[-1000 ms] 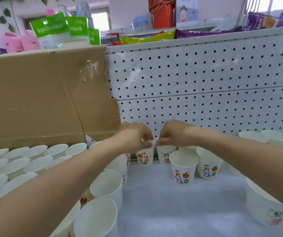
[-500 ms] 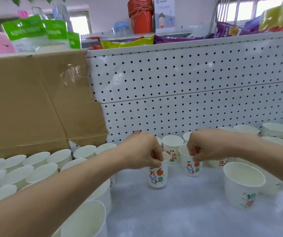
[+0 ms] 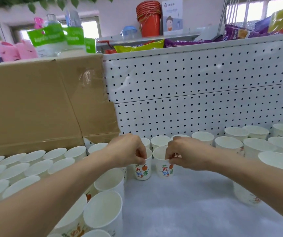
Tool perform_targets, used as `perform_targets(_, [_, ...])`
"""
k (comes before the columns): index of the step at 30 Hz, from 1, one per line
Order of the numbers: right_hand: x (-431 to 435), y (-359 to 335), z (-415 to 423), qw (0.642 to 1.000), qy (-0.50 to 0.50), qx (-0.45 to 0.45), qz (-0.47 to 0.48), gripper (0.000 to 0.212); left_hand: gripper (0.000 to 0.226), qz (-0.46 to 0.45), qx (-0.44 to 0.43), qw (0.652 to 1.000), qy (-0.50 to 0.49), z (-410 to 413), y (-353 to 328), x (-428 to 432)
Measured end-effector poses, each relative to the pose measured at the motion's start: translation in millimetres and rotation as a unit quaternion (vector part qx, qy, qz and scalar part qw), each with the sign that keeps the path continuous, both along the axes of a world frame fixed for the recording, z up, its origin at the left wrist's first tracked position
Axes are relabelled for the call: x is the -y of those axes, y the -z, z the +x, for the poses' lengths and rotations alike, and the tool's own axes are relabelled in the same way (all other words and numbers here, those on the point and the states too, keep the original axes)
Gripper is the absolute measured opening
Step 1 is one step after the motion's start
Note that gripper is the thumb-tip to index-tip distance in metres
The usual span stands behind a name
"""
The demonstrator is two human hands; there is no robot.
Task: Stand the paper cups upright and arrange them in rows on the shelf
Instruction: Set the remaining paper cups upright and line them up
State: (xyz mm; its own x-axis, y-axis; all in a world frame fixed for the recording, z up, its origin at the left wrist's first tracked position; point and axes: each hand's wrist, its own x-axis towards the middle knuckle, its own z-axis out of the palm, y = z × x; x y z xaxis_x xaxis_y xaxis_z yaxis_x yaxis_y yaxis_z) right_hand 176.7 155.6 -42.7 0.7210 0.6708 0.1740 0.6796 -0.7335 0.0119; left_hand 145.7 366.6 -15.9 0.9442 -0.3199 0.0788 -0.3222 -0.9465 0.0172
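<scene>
The left hand pinches the rim of one printed cup. The right hand pinches a second cup just beside it at 3 o'clock, and both cups stand on the white shelf. Rows of cups sit at 9 o'clock and more cups at 3 o'clock, but the arms and picture edges hide some, so I cannot count them.

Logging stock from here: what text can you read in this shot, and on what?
"万", "如意": left paper cup, pinched by the left hand.
"万", "如意": right paper cup, pinched by the right hand.
Green pack labels: blurred.
Card with cartoon figure: too small to read.
</scene>
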Motion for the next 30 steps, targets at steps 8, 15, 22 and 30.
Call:
perform_targets(8, [26.6,-23.2,-3.1,0.991,0.030,-0.019,0.128,0.024,0.027,-0.057,0.057,0.996,0.026,2.5,-2.3,7.9])
perform_targets(15, [77.3,-37.8,18.1,0.984,0.174,0.006,0.047,0.024,0.029,-0.038,0.129,0.988,0.080,25.1,-6.5,76.8])
perform_targets(22, [78.5,-24.7,46.2,0.979,0.200,0.036,-0.028,0.010,0.020,0.116,0.094,0.989,0.007,68.2,-4.9,122.7])
perform_targets(30, [91.8,-21.8,50.8,0.983,0.177,0.031,-0.026,0.009,0.007,-0.013,0.156,0.985,0.068,61.0,-21.7,109.0])
